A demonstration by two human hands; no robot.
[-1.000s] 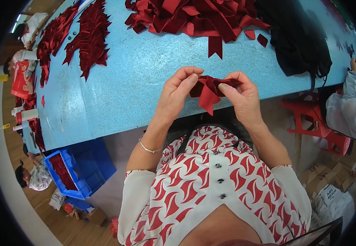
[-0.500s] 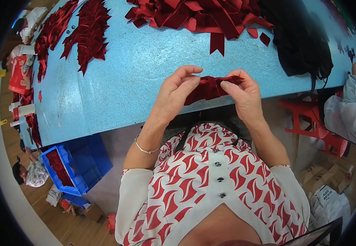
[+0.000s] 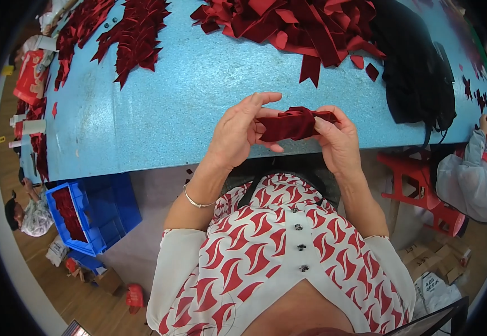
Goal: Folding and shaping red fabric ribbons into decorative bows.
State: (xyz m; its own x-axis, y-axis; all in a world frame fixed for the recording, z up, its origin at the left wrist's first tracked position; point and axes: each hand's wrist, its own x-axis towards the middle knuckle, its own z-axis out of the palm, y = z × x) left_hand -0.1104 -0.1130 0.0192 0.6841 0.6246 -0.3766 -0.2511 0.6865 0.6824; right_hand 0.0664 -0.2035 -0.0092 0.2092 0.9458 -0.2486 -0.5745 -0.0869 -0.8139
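My left hand (image 3: pixel 239 130) and my right hand (image 3: pixel 336 139) both hold a dark red velvet ribbon piece (image 3: pixel 291 124), folded and bunched into a bow shape, just above the near edge of the blue table (image 3: pixel 182 106). Fingers of both hands pinch its ends, and the right thumb presses on its middle. A big heap of red ribbon pieces (image 3: pixel 288 25) lies farther back on the table. A row of cut red ribbon pieces (image 3: pixel 134 33) lies at the back left.
A black bag (image 3: pixel 417 67) rests on the table's right side. Left of me on the floor stands a blue crate (image 3: pixel 95 215) with red pieces inside. A red plastic stool (image 3: pixel 417 179) and another person in white (image 3: pixel 470 179) are at the right; a second person sits at the lower left.
The ribbon hung as a loose pointed piece between my hands; now it is folded flat and bunched into a horizontal bow shape. Both hands stayed at the table's near edge.
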